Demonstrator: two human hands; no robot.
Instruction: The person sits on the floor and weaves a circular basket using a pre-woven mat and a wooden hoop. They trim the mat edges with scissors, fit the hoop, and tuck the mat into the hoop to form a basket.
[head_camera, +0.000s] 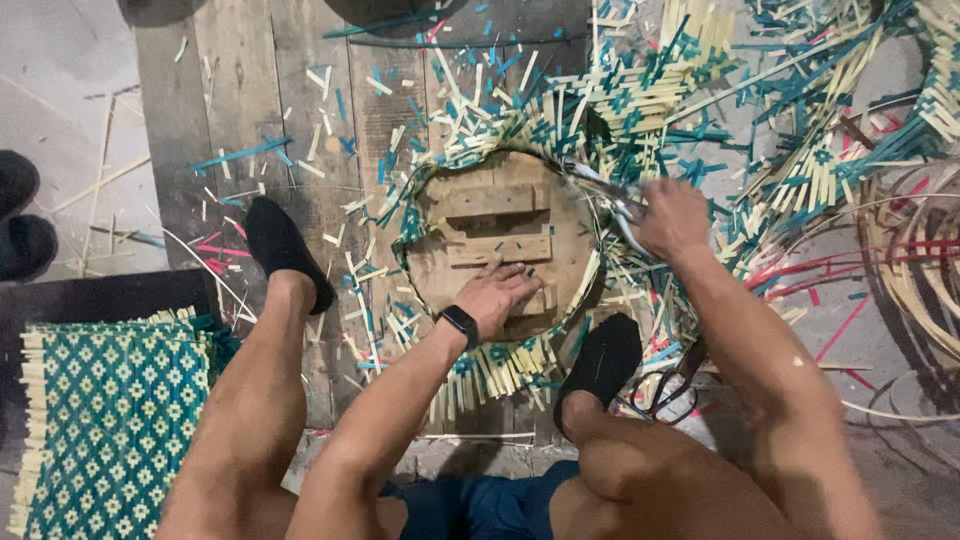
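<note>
Head view shows the left hand (497, 293) pressed flat, fingers spread, on a round wooden disc with nailed cross slats (497, 232), which lies on a teal and pale woven bamboo mat with loose strip ends (610, 110) spread over the grey plank platform (250, 90). The right hand (673, 216) is closed around the handles of metal shears (603, 189), whose blades reach the mat's edge at the disc's upper right rim. A second pair of scissors (668, 385) lies by the right foot, and a finished teal diamond-patterned mat (105, 420) sits at lower left.
</note>
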